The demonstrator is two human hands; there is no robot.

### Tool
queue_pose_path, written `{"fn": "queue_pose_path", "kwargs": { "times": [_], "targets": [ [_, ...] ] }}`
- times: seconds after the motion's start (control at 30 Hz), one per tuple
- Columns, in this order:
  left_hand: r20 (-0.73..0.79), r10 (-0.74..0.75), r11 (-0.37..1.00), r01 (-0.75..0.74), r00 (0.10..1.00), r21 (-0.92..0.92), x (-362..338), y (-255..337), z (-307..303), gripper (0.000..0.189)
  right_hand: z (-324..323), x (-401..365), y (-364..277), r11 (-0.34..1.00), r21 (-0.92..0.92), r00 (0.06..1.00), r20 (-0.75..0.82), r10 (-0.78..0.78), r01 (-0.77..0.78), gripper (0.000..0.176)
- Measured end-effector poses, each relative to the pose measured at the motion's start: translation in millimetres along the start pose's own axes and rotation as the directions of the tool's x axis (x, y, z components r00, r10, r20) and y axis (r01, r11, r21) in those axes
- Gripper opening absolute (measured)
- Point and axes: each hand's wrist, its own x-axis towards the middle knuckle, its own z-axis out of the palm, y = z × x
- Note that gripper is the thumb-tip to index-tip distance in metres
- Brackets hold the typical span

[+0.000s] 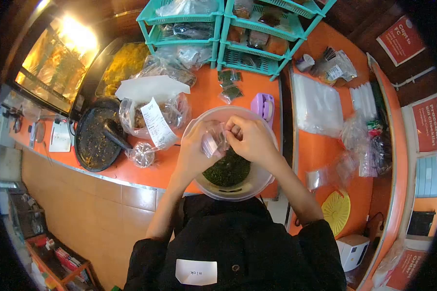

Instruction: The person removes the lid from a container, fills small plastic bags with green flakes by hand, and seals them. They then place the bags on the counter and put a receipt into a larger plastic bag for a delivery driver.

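A round translucent plastic tub (263, 182) stands at the table edge against my body, with dark green chopped herbs (228, 170) in its bottom. Above it, my left hand (193, 154) is closed around small clear plastic bags (212, 144), possibly several in a stack. My right hand (251, 140) has its fingers curled in a pinch at the upper right edge of the bags. Whether one bag is separated from the others is too small to tell. Behind the tub lie small flat packets of green herbs (232, 93). A purple tape dispenser (263, 107) stands right of them.
Left on the orange table are a stone mortar (94, 150) with its pestle (115, 133), a bagged item (131, 116) and a paper receipt (156, 123). Turquoise shelves (221, 41) rise behind. On the right table lie clear bags (318, 104) and a yellow woven fan (336, 212).
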Motion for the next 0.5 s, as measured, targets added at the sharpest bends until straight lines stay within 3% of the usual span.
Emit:
{"fn": "queue_pose_path", "kwargs": {
  "times": [0.17, 0.5],
  "targets": [
    [0.103, 0.107, 0.994, -0.106, 0.989, -0.010, 7, 20, -10, 0.050, -3, 1, -7, 0.997, -0.049, 0.998, 0.037, 0.054, -0.052, 0.010],
    [0.116, 0.030, 1.000, -0.029, 0.993, -0.010, 2, 8, -10, 0.048, -8, 5, -4, 0.996, -0.033, 0.994, 0.069, 0.081, -0.079, 0.011]
  ]
}}
